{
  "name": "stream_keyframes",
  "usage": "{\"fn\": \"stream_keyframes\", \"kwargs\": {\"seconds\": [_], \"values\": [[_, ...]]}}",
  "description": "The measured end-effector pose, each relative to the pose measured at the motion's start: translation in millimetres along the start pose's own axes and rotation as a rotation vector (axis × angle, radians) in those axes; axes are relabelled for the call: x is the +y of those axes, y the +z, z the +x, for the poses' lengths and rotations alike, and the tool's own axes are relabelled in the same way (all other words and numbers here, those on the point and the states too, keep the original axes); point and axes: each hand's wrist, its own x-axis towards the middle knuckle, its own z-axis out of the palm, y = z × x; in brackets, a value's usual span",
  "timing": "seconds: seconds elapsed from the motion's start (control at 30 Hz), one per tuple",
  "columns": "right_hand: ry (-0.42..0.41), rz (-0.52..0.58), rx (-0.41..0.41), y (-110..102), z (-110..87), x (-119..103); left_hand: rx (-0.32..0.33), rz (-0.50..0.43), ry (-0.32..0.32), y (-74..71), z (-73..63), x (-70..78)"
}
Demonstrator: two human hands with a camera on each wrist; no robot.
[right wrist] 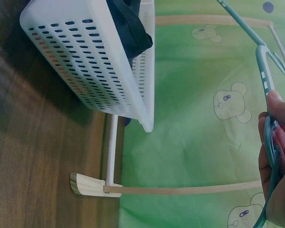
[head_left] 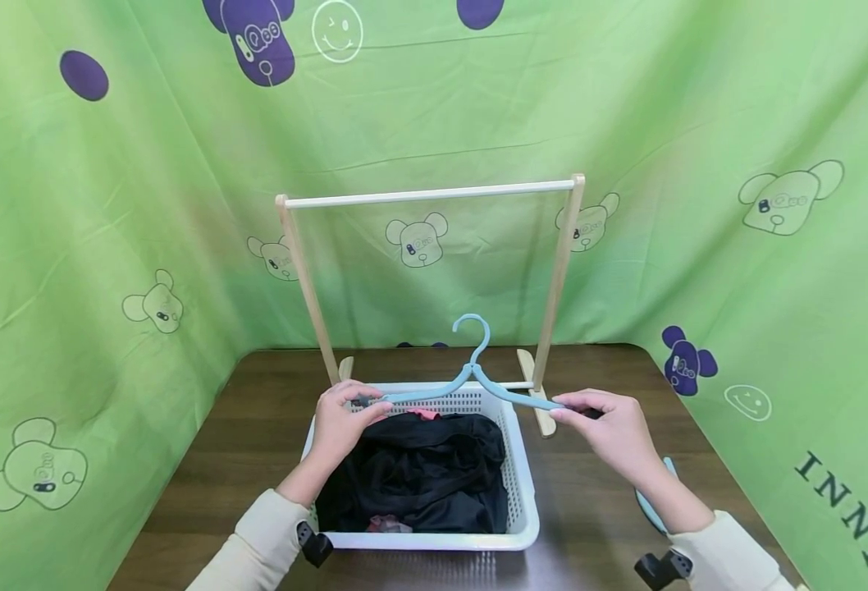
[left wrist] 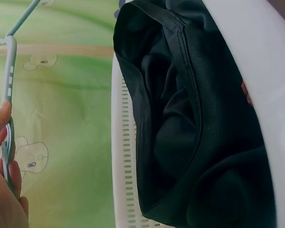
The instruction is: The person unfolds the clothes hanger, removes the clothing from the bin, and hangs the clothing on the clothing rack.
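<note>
A light blue clothes hanger [head_left: 473, 372] is held level above the back of a white basket [head_left: 434, 541], its hook pointing up. My left hand [head_left: 340, 425] pinches the hanger's left end between thumb and fingers. At the opposite end, my right hand [head_left: 614, 428] grips the other arm of the hanger in the same way. Black clothing [head_left: 427, 472] fills the basket below, and in the left wrist view a dark waistband-like opening [left wrist: 185, 85] shows in it. Both wrist views show the fingers curled round the hanger arms.
Behind the basket stands a rack with a white top bar [head_left: 434, 195] and wooden posts. Another light blue piece [head_left: 651, 510], partly hidden by my right forearm, lies on the brown table [head_left: 582, 509]. Green printed cloth [head_left: 419, 107] surrounds the table at the back and sides.
</note>
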Motion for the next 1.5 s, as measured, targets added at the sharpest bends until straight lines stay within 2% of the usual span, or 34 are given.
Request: {"fn": "stream_keyframes", "kwargs": {"seconds": [0.27, 0.4, 0.6, 0.7, 0.9, 1.2, 1.5], "values": [[0.029, 0.0, -0.011, -1.3, -0.7, 0.6, -0.036, -0.169, -0.145, 4.1, -1.0, 5.4], [0.03, -0.004, -0.024, -2.0, -0.3, 2.5, -0.039, -0.186, -0.176, 4.0, -0.7, 7.6], [0.023, 0.006, -0.062, -1.4, 1.1, 0.4, -0.001, -0.06, -0.136, -0.2, -1.4, 9.1], [0.009, 0.021, -0.069, -2.5, 3.0, -3.9, 0.014, -0.026, -0.13, -1.8, -1.4, 9.3], [0.022, 0.068, -0.098, -4.8, 7.9, -15.0, 0.021, -0.018, -0.138, -2.6, -2.6, 9.7], [0.072, 0.205, -0.177, 4.9, 19.1, -29.5, 0.017, -0.003, -0.063, 3.5, -5.3, 10.2], [0.127, 0.407, -0.212, 18.0, 31.6, -41.9, 0.002, -0.058, -0.094, 8.6, -8.8, 14.1]]}}
